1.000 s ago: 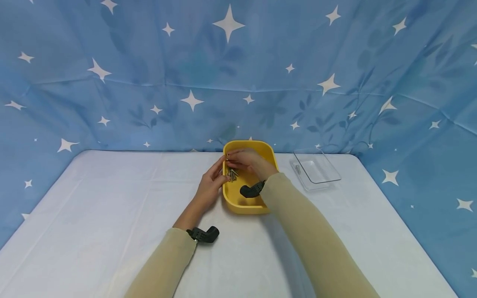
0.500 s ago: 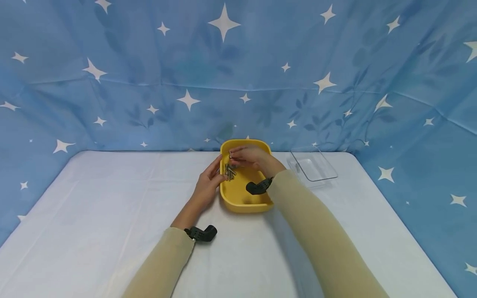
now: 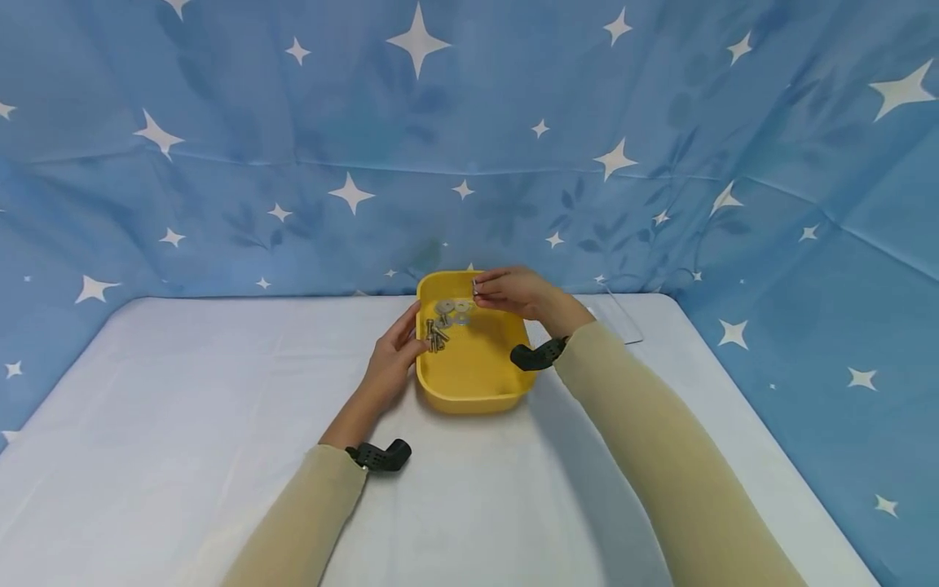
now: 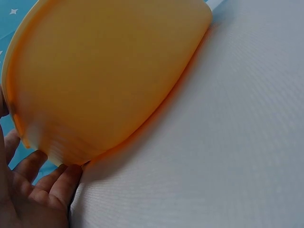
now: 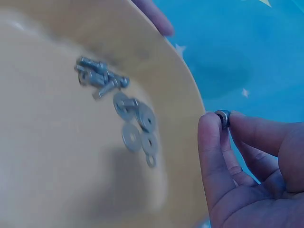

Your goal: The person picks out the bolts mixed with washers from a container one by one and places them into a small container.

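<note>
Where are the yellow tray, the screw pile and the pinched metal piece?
Yellow tray (image 3: 473, 367), head view: bare floor.
Screw pile (image 5: 98, 79), right wrist view: middle.
Metal piece (image 5: 225, 118), right wrist view: visible side.

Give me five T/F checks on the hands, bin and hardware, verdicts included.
1. The right hand pinches a small metal part. True.
2. The left hand grips the yellow bin. True.
3. The bin lies tipped on its side. False: it stands upright, opening upward.
4. Bolts and washers both lie inside the bin. True.
5. In the head view, the bolts lie by the bin's right wall. False: they lie near its left wall.
</note>
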The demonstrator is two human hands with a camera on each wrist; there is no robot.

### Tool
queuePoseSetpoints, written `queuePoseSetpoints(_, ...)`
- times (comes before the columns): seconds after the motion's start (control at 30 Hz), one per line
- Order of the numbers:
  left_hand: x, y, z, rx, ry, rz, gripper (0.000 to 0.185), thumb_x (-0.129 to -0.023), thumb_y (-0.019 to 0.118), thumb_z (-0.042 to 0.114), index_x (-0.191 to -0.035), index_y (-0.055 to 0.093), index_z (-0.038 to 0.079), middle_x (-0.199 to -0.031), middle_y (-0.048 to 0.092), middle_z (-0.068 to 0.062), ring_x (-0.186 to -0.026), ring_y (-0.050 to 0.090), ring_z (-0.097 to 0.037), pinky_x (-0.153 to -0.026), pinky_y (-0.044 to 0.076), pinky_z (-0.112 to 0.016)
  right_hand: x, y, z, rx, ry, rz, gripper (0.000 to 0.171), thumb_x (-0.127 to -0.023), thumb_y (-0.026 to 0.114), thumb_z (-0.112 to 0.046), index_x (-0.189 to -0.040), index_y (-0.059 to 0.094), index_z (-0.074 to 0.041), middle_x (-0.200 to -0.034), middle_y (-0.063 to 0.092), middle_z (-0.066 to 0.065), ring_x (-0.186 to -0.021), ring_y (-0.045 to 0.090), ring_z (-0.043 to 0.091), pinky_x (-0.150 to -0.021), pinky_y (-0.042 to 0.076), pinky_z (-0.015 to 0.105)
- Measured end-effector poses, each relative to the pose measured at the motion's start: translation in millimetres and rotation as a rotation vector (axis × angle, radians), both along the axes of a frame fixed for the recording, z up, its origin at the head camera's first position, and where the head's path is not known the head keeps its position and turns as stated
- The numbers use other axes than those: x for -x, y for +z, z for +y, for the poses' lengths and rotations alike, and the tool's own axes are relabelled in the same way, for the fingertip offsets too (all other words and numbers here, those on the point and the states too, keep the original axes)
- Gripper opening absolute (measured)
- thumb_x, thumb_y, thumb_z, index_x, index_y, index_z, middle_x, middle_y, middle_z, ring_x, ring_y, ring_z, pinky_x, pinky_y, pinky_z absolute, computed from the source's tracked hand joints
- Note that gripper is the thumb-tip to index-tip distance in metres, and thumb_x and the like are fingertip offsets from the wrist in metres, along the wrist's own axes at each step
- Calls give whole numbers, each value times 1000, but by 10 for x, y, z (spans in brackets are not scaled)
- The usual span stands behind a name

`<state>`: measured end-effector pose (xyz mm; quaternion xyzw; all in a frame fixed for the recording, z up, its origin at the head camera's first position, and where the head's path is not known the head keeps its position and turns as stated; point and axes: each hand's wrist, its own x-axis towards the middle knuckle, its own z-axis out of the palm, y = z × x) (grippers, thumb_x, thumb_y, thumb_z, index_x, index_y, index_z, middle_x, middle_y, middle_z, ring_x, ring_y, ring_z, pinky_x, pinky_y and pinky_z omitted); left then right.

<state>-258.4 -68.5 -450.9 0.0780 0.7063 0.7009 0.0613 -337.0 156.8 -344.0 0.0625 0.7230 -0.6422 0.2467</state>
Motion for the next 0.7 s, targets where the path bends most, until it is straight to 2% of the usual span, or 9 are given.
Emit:
queuePoseSetpoints(0.1,3,-3,-8,-1,0,7,70,-97,56,13,-160,30,31,-168,27,8,-154,31,-16,-122,36,-38,-22,57,148,-24,0,11,46,-104,51,-6,-149,45,2,-139,54,20,-94,66,13,-81,60,19)
queuePoseSetpoints(0.27,7,-14,-22,1,14,10,72,-95,57,13,-160,31,30,-167,29,7,-154,31,-15,-124,34,-38,-31,123,420,-82,34,33,49,-105,48,-7,-152,40,1,-143,50,20,-106,63,17,-91,58,20)
queuePoseSetpoints(0.37,6,-10,-36,-1,10,5,72,-95,57,13,-160,31,31,-167,29,8,-155,30,-14,-124,34,-39,-14,153,577,-110,31,33,50,-105,48,-8,-153,37,3,-131,56,15,-103,63,15,-92,58,20)
queuePoseSetpoints(0.53,7,1,-37,-17,0,4,71,-96,56,13,-160,31,31,-167,28,9,-155,29,-14,-124,34,-39,27,161,805,-158,-10,6,51,-105,49,-9,-152,37,5,-109,59,5,-94,63,13,-85,59,18)
queuePoseSetpoints(0.7,15,-11,-21,-24,-8,3,70,-97,56,13,-160,30,31,-167,29,8,-155,30,-15,-123,35,-39,23,148,1015,-203,-28,-10,52,-106,48,-11,-153,36,3,-108,59,2,-101,62,14,-87,59,19)
